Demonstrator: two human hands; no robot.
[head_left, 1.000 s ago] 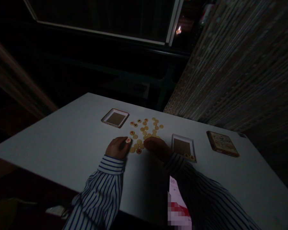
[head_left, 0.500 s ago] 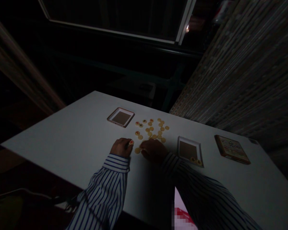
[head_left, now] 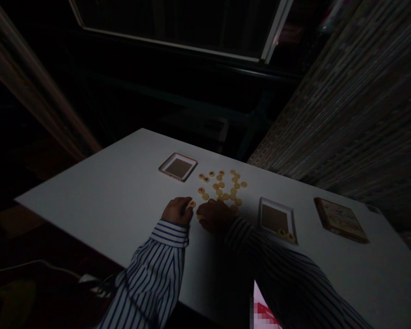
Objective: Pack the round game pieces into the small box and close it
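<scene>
My left hand (head_left: 176, 211) is closed, pinching a round Chinese chess piece (head_left: 192, 204) whose red-marked face points up. Just to its right, my right hand (head_left: 216, 214) is low over the table with curled fingers. A sliver of a pale chess piece (head_left: 200, 217) shows at its fingertips; the rest is hidden. Beyond the hands lie several loose pieces (head_left: 225, 196), most of them blank side up. A few show characters, such as a red-marked piece (head_left: 201, 190).
At the back left of the white table (head_left: 99, 183) sits a shallow open tray (head_left: 178, 155). A second tray (head_left: 293, 219), to the right, has two dark-marked pieces in its near corner. Farther right lies a box with a printed top (head_left: 342, 217). A bead-like curtain (head_left: 345, 100) hangs behind.
My right hand has shifted left onto the piece that lay bare between the hands. My left hand keeps its red-marked piece. The whole view has swung slightly.
</scene>
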